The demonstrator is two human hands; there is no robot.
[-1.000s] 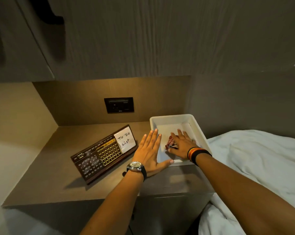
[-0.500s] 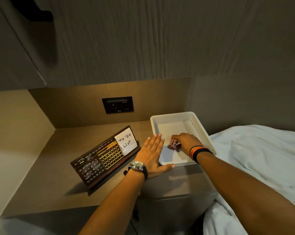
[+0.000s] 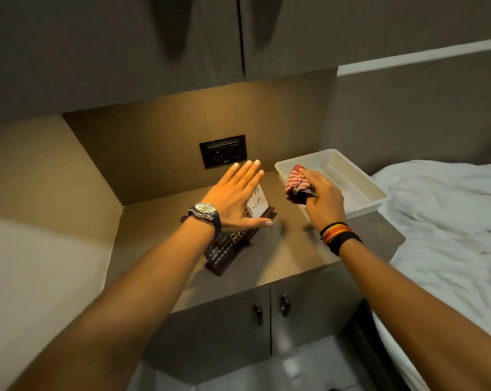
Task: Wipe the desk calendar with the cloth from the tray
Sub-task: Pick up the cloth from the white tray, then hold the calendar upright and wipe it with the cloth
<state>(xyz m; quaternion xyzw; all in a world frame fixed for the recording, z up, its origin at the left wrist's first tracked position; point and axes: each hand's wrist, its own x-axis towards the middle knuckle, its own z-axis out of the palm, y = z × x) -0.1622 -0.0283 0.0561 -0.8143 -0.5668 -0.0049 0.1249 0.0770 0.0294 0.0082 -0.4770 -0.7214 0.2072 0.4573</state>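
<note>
My right hand [image 3: 322,197] is shut on a red-and-white striped cloth [image 3: 296,182], held above the near left corner of the white tray [image 3: 360,183]. The tray looks bare inside. The dark wooden desk calendar [image 3: 230,251] with a white note card [image 3: 258,203] leans on the counter. My left hand [image 3: 234,197], fingers straight and apart, hovers over the calendar and hides its middle; whether it touches the calendar I cannot tell.
The grey counter [image 3: 295,249] sits in a niche with a black wall socket [image 3: 223,150] at the back. Cabinet doors with two knobs [image 3: 271,307] are below. A bed with a white sheet [image 3: 450,221] adjoins on the right. Overhead cupboards hang above.
My right hand closed on the cloth and lifted it out of the tray toward the left. My left hand rose off the counter and moved over the calendar. The view shifted.
</note>
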